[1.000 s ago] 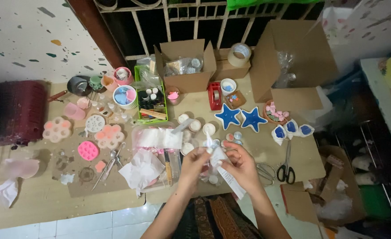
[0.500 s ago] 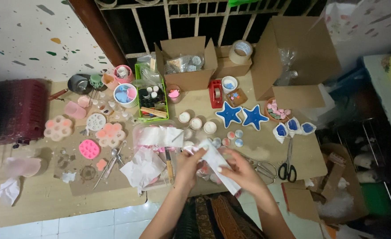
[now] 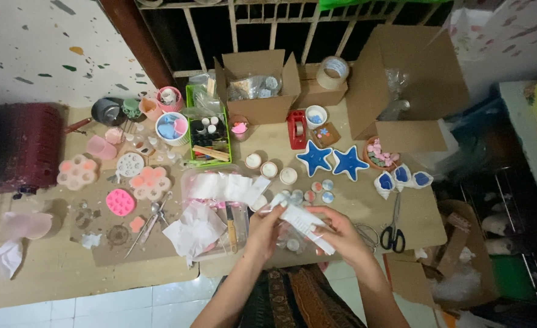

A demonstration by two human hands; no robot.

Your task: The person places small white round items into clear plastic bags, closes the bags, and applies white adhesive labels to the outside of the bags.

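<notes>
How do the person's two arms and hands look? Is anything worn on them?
Both forearms are bare, with no sleeves in view. The left hand and the right hand wear no gloves. I can make out no rings, watch or bracelets, though the picture is too small to be certain.

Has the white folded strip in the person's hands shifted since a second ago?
Yes. The white folded strip has tipped from near upright to slanting down toward the black-handled scissors, held between the left hand and right hand.

Dim, warm indoor light from above, wide-angle view.
The tabletop (image 3: 341, 200) is evenly lit with soft shadows; the right edge falls dark, the hands (image 3: 305, 231) slightly blurred, corners stretched.
</notes>
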